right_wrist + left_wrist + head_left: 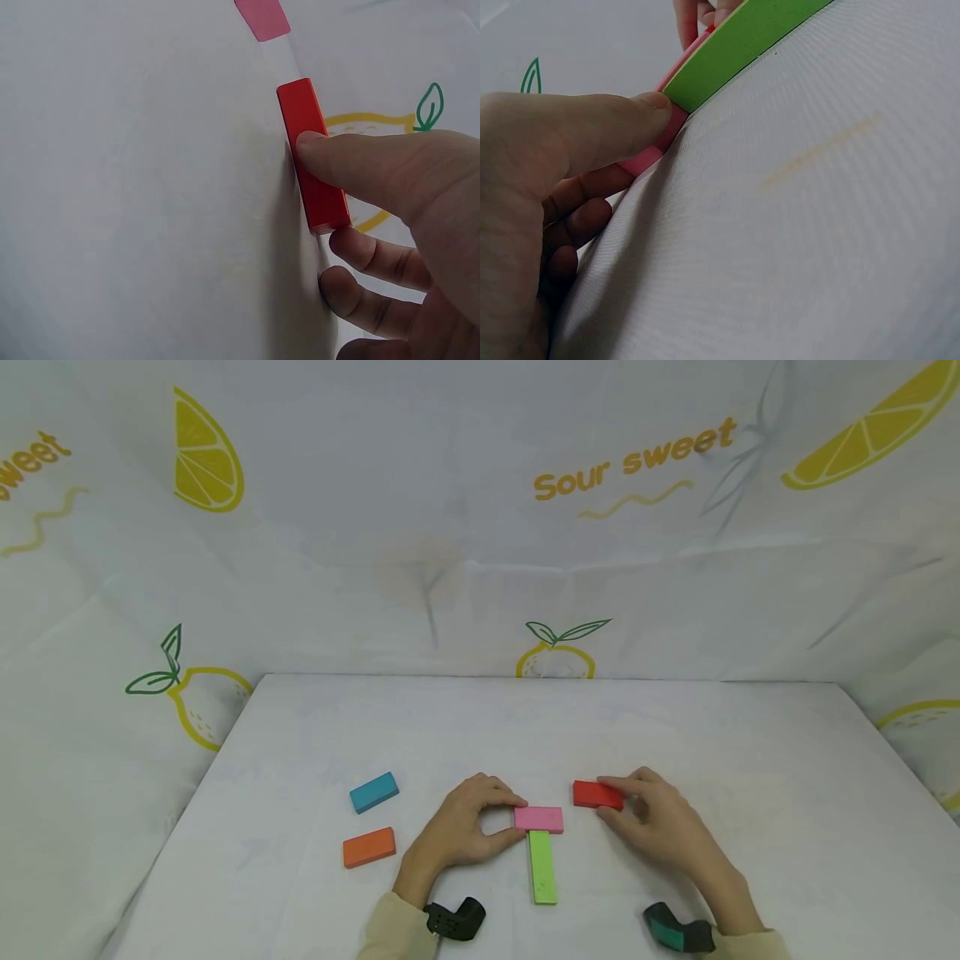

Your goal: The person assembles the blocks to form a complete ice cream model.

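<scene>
My left hand [472,827] pinches the left end of a pink block [538,819] between thumb and fingers. Against the pink block's near side stands the end of a green block [542,868], so the two make a T shape on the table. In the left wrist view, the left thumb lies on the pink block [649,159] beside the green block [727,56]. To the right, my right hand [663,822] grips a red block [596,794] between thumb and fingers. A gap separates the red block [311,161] from the pink one in the right wrist view.
Left of the left hand, a blue block [374,792] and an orange block [369,847] lie on the white tabletop [262,877]. A white cloth with lemon prints [360,527] hangs behind the table. Dark straps circle both wrists.
</scene>
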The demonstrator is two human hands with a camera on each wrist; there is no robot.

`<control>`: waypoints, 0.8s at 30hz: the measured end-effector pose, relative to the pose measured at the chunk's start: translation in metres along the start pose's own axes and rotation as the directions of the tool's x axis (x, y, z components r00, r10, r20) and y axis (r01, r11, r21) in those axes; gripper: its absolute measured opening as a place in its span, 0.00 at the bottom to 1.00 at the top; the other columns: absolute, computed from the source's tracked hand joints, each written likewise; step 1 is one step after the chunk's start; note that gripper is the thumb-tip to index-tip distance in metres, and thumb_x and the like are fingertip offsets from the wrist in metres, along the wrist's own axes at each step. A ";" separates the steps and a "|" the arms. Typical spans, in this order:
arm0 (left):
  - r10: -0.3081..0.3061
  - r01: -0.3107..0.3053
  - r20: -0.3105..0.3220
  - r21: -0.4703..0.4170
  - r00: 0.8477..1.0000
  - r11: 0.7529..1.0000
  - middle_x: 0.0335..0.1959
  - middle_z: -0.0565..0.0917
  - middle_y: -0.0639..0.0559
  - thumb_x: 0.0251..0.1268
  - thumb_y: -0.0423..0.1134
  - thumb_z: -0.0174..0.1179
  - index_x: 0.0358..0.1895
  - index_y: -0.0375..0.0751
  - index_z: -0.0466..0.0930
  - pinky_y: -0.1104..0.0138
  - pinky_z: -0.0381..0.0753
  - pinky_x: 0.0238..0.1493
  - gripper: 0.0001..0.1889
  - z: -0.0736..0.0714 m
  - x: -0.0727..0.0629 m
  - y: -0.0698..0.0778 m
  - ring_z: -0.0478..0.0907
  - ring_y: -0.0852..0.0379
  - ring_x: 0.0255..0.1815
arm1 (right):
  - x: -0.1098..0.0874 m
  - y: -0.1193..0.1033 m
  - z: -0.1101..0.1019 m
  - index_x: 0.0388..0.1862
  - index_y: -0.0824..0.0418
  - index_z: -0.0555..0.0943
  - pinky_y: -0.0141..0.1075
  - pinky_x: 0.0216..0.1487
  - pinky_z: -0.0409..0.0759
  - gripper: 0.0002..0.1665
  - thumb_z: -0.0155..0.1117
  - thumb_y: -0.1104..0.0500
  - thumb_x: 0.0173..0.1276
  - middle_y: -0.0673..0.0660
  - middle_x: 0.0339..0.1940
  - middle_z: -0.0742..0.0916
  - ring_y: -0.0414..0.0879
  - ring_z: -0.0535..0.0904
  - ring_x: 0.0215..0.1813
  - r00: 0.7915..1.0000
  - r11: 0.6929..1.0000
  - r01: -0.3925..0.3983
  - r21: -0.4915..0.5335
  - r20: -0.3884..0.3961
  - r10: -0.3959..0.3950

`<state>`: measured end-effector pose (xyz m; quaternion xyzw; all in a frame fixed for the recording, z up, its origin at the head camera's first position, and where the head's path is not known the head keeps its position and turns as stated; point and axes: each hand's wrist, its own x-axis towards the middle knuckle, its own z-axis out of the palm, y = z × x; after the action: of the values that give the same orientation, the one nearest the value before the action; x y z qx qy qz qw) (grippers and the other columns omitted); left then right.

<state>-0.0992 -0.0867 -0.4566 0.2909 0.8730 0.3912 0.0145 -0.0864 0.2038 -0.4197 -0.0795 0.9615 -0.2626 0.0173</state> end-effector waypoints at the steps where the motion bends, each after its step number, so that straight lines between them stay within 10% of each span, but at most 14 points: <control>1: -0.001 0.001 0.000 0.000 1.000 1.000 0.45 0.87 0.61 0.60 0.47 0.70 0.50 0.53 0.89 0.64 0.80 0.58 0.15 0.000 0.000 0.000 0.78 0.64 0.49 | 0.000 -0.001 0.000 0.59 0.56 0.86 0.28 0.29 0.70 0.26 0.77 0.55 0.60 0.52 0.35 0.80 0.44 0.71 0.35 1.000 1.000 0.001 0.003 0.002 -0.001; 24: -0.015 0.015 0.002 0.003 1.000 1.000 0.45 0.88 0.61 0.60 0.47 0.70 0.51 0.53 0.89 0.64 0.80 0.59 0.15 0.001 0.000 0.001 0.78 0.64 0.49 | -0.001 -0.015 0.011 0.58 0.54 0.86 0.27 0.29 0.70 0.26 0.77 0.55 0.60 0.49 0.35 0.80 0.41 0.70 0.34 0.999 0.999 0.042 -0.009 -0.001 -0.042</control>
<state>-0.0986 -0.0856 -0.4563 0.2847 0.8757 0.3895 0.0182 -0.0824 0.1855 -0.4210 -0.0997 0.9607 -0.2588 0.0110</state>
